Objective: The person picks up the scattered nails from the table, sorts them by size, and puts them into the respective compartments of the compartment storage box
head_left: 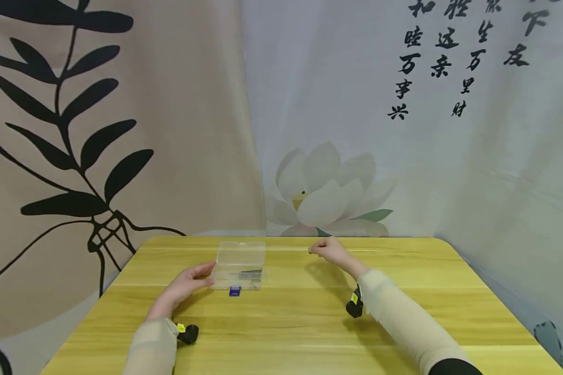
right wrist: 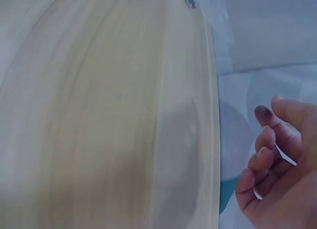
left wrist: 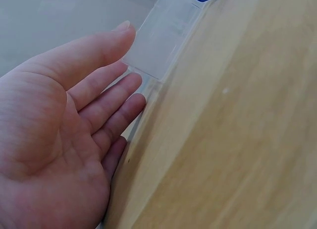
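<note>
A clear plastic box [head_left: 222, 278] with a blue latch [head_left: 234, 291] stands on the table, its lid [head_left: 241, 253] raised at the back. Inside it, towards the right, lie a few thin dark pieces [head_left: 252, 271], too small to name. My left hand [head_left: 192, 281] is at the box's left side, thumb and fingertips right at its edge. In the left wrist view, the fingers of that hand [left wrist: 74, 115] extend loosely beside the clear wall. Over the far part of the table I hold my right hand [head_left: 330, 250] raised, fingers loosely bent, with nothing visible between thumb and forefinger [right wrist: 267, 115].
The yellow wood-grain table [head_left: 286, 333] ends close behind the box and the right hand. Beyond its far edge hangs a printed cloth [head_left: 197, 130] with leaves, a lotus and writing. Each wrist wears a small black camera [head_left: 354, 304].
</note>
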The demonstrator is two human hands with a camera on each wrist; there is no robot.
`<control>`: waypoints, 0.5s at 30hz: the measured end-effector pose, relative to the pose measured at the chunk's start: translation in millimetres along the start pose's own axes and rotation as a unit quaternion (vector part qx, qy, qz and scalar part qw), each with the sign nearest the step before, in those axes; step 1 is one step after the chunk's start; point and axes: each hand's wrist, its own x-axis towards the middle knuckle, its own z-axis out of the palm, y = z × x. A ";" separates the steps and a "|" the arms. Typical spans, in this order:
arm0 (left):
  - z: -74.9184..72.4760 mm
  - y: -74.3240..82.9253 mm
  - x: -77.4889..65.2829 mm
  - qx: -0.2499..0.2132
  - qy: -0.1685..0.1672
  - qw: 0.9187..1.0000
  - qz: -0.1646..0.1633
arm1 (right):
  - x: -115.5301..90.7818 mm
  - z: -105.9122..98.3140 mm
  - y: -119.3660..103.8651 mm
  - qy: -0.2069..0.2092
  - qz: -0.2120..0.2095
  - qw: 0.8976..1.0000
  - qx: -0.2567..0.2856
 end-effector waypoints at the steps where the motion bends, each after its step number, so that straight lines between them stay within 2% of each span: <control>1: -0.4 -0.2 -0.1 -0.001 -0.001 1.000 0.001 | -1.3 -2.0 3.2 0.003 0.005 1.000 -0.002; 9: -3.2 -1.4 -0.9 -0.002 -0.007 1.000 -0.004 | -11.7 -13.7 29.7 0.049 0.046 0.997 -0.035; 15: -8.2 -1.4 0.1 -0.003 -0.016 1.000 -0.005 | -16.4 -22.4 45.8 0.080 0.034 0.995 -0.056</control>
